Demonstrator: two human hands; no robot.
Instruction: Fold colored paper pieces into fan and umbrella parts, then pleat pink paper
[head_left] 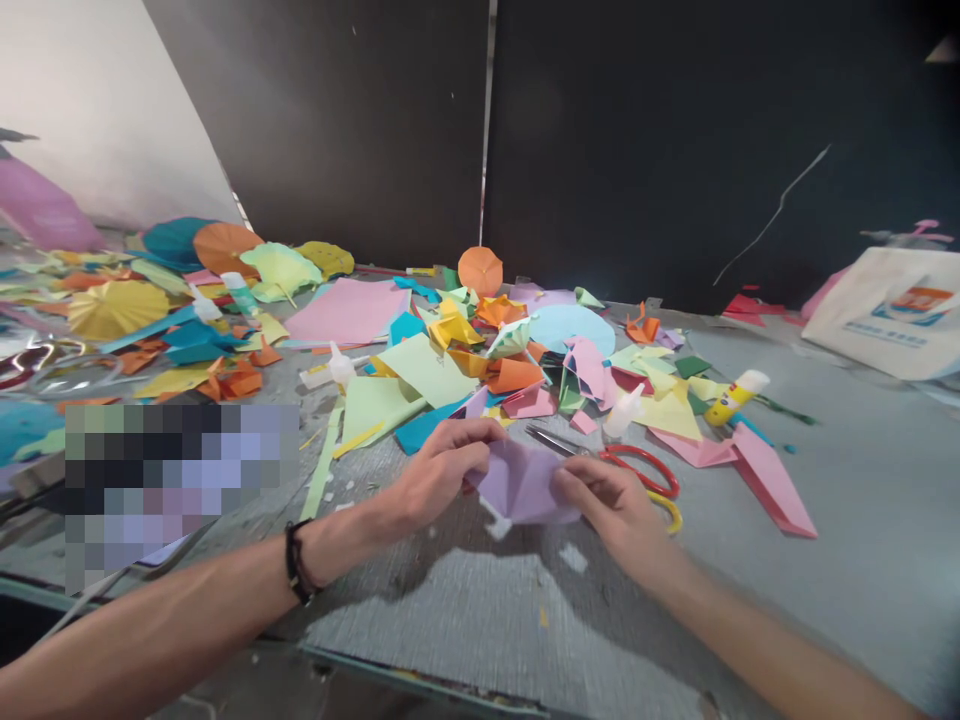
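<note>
Near the table's (465,620) front edge, the left hand (439,475) and right hand (619,515) pinch opposite sides of the creased lilac paper (525,488), seemingly to keep it spread and steady, beside the scissors (636,453).

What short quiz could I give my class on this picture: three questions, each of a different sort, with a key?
1. Multiple choice: what are the left hand and the right hand both holding?
A) a glue stick
B) a piece of lilac paper
C) a white bag

2. True or false: a dark band is worn on the left wrist.

3. Short answer: which hand is nearer to the red handle loop?

Key:
1. B
2. True
3. The right hand
</note>
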